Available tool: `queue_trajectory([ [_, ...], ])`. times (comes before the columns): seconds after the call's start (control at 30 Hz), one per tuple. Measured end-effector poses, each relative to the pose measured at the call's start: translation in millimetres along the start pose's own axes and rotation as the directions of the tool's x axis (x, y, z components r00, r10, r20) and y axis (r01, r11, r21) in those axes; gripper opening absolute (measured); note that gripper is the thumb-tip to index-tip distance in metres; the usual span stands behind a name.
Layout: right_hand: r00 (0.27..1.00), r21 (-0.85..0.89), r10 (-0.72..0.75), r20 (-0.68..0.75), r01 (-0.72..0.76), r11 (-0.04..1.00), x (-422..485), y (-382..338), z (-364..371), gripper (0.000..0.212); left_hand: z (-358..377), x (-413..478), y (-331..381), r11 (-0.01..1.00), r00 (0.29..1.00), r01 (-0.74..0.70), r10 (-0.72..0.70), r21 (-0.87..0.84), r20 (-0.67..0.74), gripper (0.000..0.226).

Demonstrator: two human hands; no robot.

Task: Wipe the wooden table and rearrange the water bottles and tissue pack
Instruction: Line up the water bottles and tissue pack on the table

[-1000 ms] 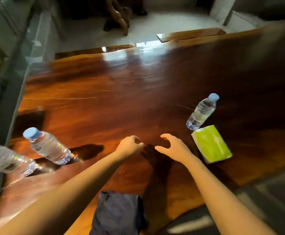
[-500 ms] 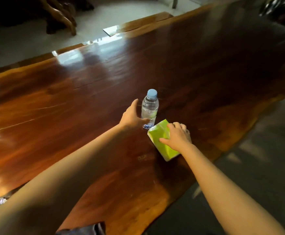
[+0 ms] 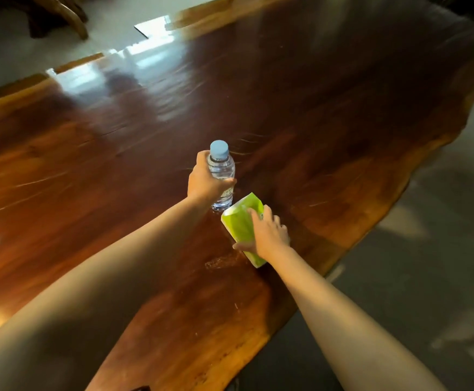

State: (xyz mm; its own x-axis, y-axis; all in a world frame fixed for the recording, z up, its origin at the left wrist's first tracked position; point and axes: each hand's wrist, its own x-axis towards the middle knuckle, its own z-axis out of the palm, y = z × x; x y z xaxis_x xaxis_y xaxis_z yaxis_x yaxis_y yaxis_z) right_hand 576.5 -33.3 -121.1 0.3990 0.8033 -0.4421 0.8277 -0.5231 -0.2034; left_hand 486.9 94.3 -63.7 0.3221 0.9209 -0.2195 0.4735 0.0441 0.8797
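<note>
A clear water bottle with a light blue cap stands upright near the middle of the glossy wooden table. My left hand is wrapped around its body from the left. Just right of and nearer than the bottle is a green tissue pack, tilted with its far end raised. My right hand grips it from above, fingers over the top and thumb under its near left side. The other bottles are out of view.
The table's wavy right edge runs close beside my right hand, with grey floor beyond it. A dark wooden piece of furniture stands on the pale floor past the far edge.
My left hand went from beside the bottle to closed around it. My right hand has tightened on the tissue pack and tipped it up. Earlier both hands were apart from these things.
</note>
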Motion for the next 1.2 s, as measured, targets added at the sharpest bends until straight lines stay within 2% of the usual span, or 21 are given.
queue_trajectory([
  [0.17, 0.996, 0.016, -0.006, -0.094, 0.008, 1.000, -2, -4, 7, 0.061, -1, -5, -2, 0.999, 0.999, -0.033, 0.034, 0.027, -0.013, 0.069],
  [0.37, 0.975, 0.053, -0.052, -0.217, 0.065, 0.996, -5, -5, 8, 0.034, -12, -16, -10, 0.998, 0.999, -0.039, 0.041, 0.042, -0.029, 0.069],
  [0.4, 0.972, 0.090, -0.040, -0.232, 0.062, 0.994, -8, -7, 9, 0.030, -17, -19, -12, 0.998, 0.999, -0.035, 0.037, 0.042, -0.039, 0.068],
  [0.5, 0.969, 0.315, 0.131, -0.210, -0.060, 0.947, -10, -13, 9, 0.027, -35, -29, -22, 0.999, 0.997, -0.013, 0.016, 0.039, -0.079, 0.066],
  [0.53, 0.973, 0.310, 0.124, -0.196, -0.058, 0.949, -10, -15, 11, 0.027, -43, -32, -25, 0.999, 0.996, -0.010, 0.013, 0.036, -0.090, 0.065],
  [0.6, 0.985, 0.225, -0.011, -0.175, 0.051, 0.973, -8, -25, 15, 0.028, -61, -40, -33, 0.999, 0.994, -0.002, 0.006, 0.038, -0.112, 0.065],
  [0.63, 0.984, 0.242, -0.064, -0.167, 0.104, 0.965, -7, -33, 15, 0.030, -71, -44, -37, 0.999, 0.992, 0.005, 0.000, 0.039, -0.130, 0.065],
  [0.8, 0.982, 0.365, -0.071, -0.178, 0.132, 0.922, -11, -95, 17, 0.032, -131, -67, -61, 0.999, 0.965, 0.045, -0.039, 0.016, -0.261, 0.062],
  [1.0, 0.950, 0.304, -0.294, -0.107, 0.313, 0.900, -15, -177, 35, 0.034, -216, -112, -102, 0.993, 0.901, 0.109, -0.118, -0.045, -0.418, 0.061],
  [1.07, 0.905, 0.219, -0.411, -0.109, 0.425, 0.878, -18, -202, 43, 0.034, -242, -128, -118, 0.989, 0.867, 0.140, -0.145, -0.047, -0.478, 0.061],
  [1.2, 0.719, -0.011, -0.694, -0.027, 0.694, 0.720, -21, -244, 57, 0.037, -283, -159, -148, 0.980, 0.807, 0.194, -0.183, -0.040, -0.561, 0.060],
])
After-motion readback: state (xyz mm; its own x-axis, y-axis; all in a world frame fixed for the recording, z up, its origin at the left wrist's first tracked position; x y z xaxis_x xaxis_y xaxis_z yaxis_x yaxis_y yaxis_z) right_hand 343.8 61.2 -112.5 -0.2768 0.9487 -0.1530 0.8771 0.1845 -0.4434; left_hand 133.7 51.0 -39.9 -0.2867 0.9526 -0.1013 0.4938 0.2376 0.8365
